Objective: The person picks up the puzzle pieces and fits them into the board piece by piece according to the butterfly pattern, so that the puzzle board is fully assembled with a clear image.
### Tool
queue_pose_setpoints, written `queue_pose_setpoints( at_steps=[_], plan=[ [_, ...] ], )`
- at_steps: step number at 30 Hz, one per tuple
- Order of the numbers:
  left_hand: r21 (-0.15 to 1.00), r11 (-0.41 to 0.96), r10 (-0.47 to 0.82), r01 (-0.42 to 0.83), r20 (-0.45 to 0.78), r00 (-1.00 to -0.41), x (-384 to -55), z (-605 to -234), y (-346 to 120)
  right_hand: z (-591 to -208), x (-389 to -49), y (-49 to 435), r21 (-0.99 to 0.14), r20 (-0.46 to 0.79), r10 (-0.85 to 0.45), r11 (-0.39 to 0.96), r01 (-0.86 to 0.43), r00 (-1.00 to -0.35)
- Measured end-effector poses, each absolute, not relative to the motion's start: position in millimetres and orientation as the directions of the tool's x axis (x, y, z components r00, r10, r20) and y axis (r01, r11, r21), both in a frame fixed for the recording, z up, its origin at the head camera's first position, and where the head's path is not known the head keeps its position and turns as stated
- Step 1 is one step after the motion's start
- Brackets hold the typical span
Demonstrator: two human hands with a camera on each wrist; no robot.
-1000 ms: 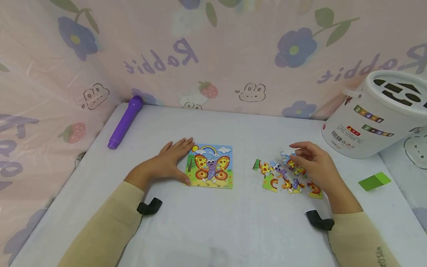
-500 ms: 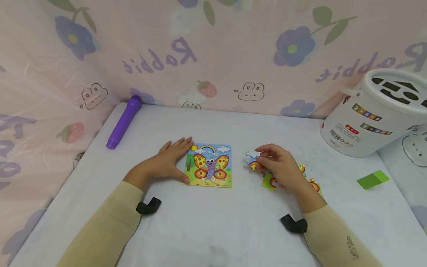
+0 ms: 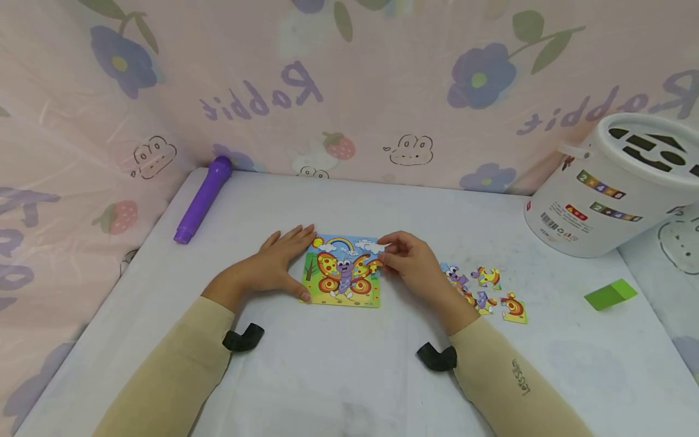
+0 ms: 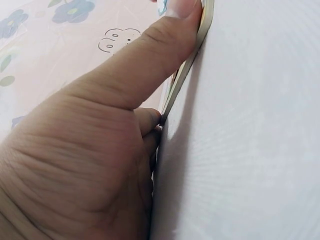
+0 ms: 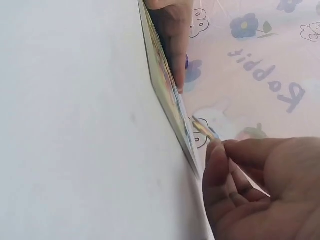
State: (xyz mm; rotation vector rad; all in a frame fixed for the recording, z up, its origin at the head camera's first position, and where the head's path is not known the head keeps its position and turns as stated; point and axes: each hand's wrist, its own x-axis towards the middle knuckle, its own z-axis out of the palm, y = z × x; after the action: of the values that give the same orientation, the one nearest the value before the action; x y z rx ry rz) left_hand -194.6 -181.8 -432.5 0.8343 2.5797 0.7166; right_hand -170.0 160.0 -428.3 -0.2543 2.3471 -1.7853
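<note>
A square butterfly puzzle board (image 3: pixel 344 273) lies on the white table. Along its left side rests my left hand (image 3: pixel 270 267), fingers straight, thumb over the lower left corner and fingertips at the upper left one. My right hand (image 3: pixel 417 267) pinches a jigsaw piece (image 3: pixel 374 266) between thumb and fingers, at the board's upper right. The right wrist view shows this piece (image 5: pixel 205 128) edge-on, tilted just above the board (image 5: pixel 170 100). Several loose jigsaw pieces (image 3: pixel 487 277) lie to the right of my right hand, some partly hidden by it.
A purple toy microphone (image 3: pixel 203 200) lies at the back left. At the back right stands a white bucket (image 3: pixel 601 194) with shaped holes in its lid. A green block (image 3: pixel 610 295) is near the right edge. Patterned sheeting (image 3: pixel 349 91) hangs behind the table.
My right hand has moved left from the loose pieces to the board's upper right, carrying a jigsaw piece. My left hand has stayed at the board's left side.
</note>
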Motion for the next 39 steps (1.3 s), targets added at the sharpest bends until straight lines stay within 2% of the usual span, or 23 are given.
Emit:
queue_pose_setpoints(
  at_steps=[14, 17, 20, 22, 25, 27, 30, 33, 39],
  plan=[
    [0.572, 0.695, 0.613, 0.435, -0.157, -0.774, -193, -428, -181, -431, -185, 133, -0.930, -0.071, -0.169, 0.368, 0.004, -0.983],
    [0.573, 0.698, 0.610, 0.430, -0.159, -0.776, -192, -427, -181, -427, -181, 133, -0.900, -0.051, -0.176, 0.435, -0.031, -0.983],
    [0.568, 0.701, 0.610, 0.432, -0.162, -0.776, -191, -428, -181, -422, -175, 134, -0.827, 0.002, -0.222, 0.547, -0.126, -0.975],
    [0.566, 0.700, 0.611, 0.436, -0.159, -0.775, -192, -428, -181, -419, -171, 135, -0.739, 0.055, -0.300, 0.630, -0.241, -0.952],
    [0.562, 0.700, 0.613, 0.440, -0.159, -0.774, -192, -428, -181, -416, -167, 136, -0.571, 0.093, -0.455, 0.704, -0.422, -0.886],
    [0.562, 0.700, 0.614, 0.440, -0.159, -0.773, -192, -428, -181, -415, -165, 137, -0.480, 0.065, -0.544, 0.718, -0.504, -0.837],
    [0.557, 0.704, 0.613, 0.441, -0.161, -0.774, -192, -428, -181, -417, -162, 137, -0.410, -0.033, -0.609, 0.731, -0.545, -0.792],
    [0.553, 0.705, 0.612, 0.444, -0.159, -0.774, -193, -429, -181, -420, -158, 136, -0.352, -0.110, -0.615, 0.759, -0.548, -0.781],
    [0.555, 0.705, 0.611, 0.442, -0.157, -0.776, -192, -429, -181, -417, -150, 130, -0.258, -0.128, -0.605, 0.785, -0.563, -0.786]
  ],
)
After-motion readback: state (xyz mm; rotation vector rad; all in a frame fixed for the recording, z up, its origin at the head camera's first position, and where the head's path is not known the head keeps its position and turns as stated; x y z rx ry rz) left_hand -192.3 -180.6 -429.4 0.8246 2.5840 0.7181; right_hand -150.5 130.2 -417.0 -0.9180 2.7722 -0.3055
